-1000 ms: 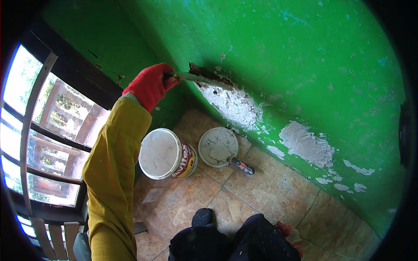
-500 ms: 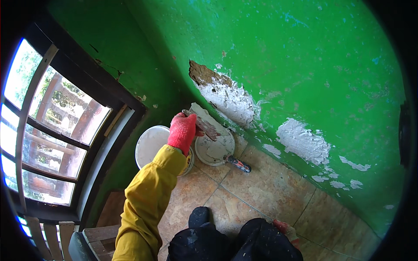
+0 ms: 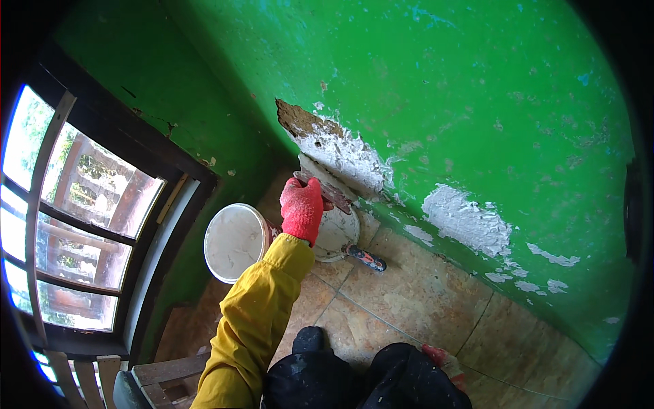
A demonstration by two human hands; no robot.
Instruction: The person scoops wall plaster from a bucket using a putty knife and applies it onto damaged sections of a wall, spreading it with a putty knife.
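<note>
My left hand (image 3: 302, 210), in a red glove and yellow sleeve, is closed around the handle of a plastering trowel (image 3: 332, 181). Its flat, plaster-smeared blade is up against or very near the green wall, just under a patch of rough white plaster (image 3: 347, 158); whether they touch I cannot tell. Below the trowel, partly hidden by my hand, lies a round whitish lid or tub (image 3: 332, 238) with plaster on it. A scraper (image 3: 366, 258) with a dark and orange handle rests across its rim. My right hand (image 3: 444, 361), also red-gloved, is beside my right knee, its fingers mostly hidden.
A white bucket (image 3: 235, 243) stands left of the lid, near the corner. Further left is a dark-framed window (image 3: 88, 218). A second plaster patch (image 3: 466, 221) is on the wall to the right. A wooden piece (image 3: 167, 375) stands at lower left on the tiled floor (image 3: 402, 293).
The view has shifted a little. My left hand has moved right with the trowel, closer to the wall patch, uncovering more of the white bucket. My right hand remains by the knee.
</note>
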